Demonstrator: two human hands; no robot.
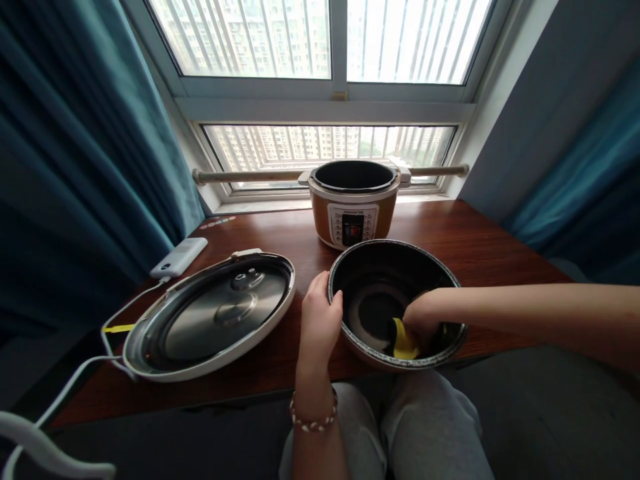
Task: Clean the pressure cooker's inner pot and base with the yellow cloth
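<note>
The left hand point(320, 317) grips the near-left rim of a round, black-lined metal pot point(385, 261), thumb hooked over the edge and fingers outside, probably so that the pot cannot slide or turn. Across from that grip, the right hand point(425, 315) reaches down inside, closed on a yellow-and-black piece of cloth or sponge point(404, 341); its fingertips are hidden. The pot sits between the two hands by the front edge of a reddish-brown wooden table point(435, 223), likely so that the right forearm can cross the rim easily. Just beyond the grips stands a brown-and-white electric cooker body point(321, 217), its dark opening upward. Left of the left hand, a large oval white-rimmed metal lid point(195, 333) lies inner face up, seemingly put aside to leave both arms room.
</note>
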